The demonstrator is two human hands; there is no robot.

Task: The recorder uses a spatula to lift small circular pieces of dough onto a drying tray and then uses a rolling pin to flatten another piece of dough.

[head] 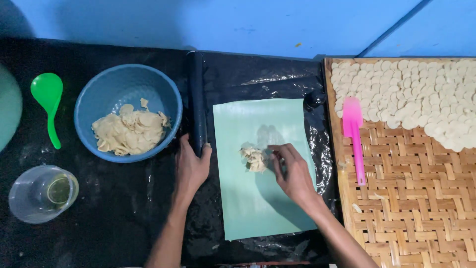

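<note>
A pale green sheet point(263, 168) lies flat on the black plastic-covered desk point(119, 218) and serves as the reference for all positions. Near the centre of the sheet sits a small lump of dough scraps point(254, 159). The right hand point(293, 174) rests on the sheet just right of the lump, fingers bent and fingertips pinching the lump's right edge. The left hand point(191, 166) lies just off the sheet's left edge, fingers closed around the near end of a dark rolling pin point(197, 99), which runs along that left edge toward the blue wall point(223, 22). Left of the rolling pin stands a blue bowl point(94, 104) holding a heap of pale dough trimmings point(130, 131). Further left of the sheet lies a green spoon point(48, 104), and below it a clear plastic cup point(42, 193) with a little yellowish liquid. To the right of the sheet, touching the desk's plastic cover, sits a woven bamboo tray point(411, 198); a pink spatula point(355, 134) lies on its left part, and rows of small pale dough discs point(411, 94) cover its far portion
</note>
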